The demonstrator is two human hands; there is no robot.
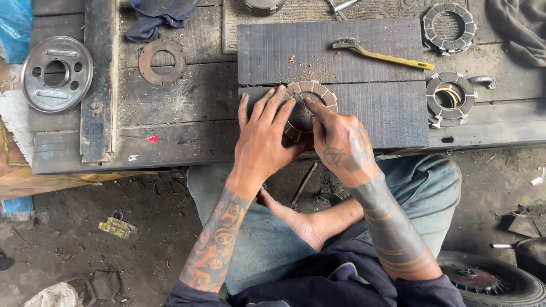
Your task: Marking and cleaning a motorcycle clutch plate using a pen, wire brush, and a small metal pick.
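Note:
A round friction plate ring (pixel 310 91) with tan pads lies flat on a dark ribbed board (pixel 369 57). My left hand (pixel 265 136) rests on the ring's left side with fingers spread over it. My right hand (pixel 339 142) presses on the ring's right side, the index finger pointing onto its rim. Both hands hold the ring down against the board. My knees in jeans sit below the bench edge.
A yellow-handled brush (pixel 387 55) lies on the board. Two more friction rings (pixel 449 20) (pixel 451 98) sit at the right. A rusty flat ring (pixel 162 61) and a grey metal disc (pixel 57 73) lie at the left. A tyre (pixel 495 281) is at bottom right.

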